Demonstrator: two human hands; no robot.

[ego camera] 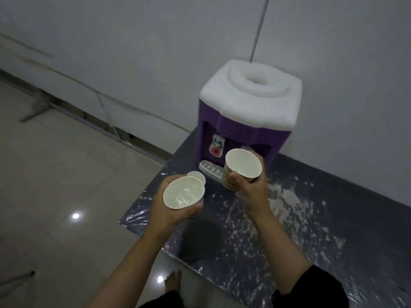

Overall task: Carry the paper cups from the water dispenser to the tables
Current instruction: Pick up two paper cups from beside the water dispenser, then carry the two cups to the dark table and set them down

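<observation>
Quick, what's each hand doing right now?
Left hand: closed around a paper cup.
Right hand: closed around another paper cup.

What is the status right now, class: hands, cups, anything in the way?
Left hand holds one cup; right hand holds another cup. Third cup sits by the dispenser. Nothing blocking.

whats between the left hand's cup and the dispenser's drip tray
A third paper cup stands there, partly hidden behind the left hand's cup, just short of the drip tray. Head view.
</observation>
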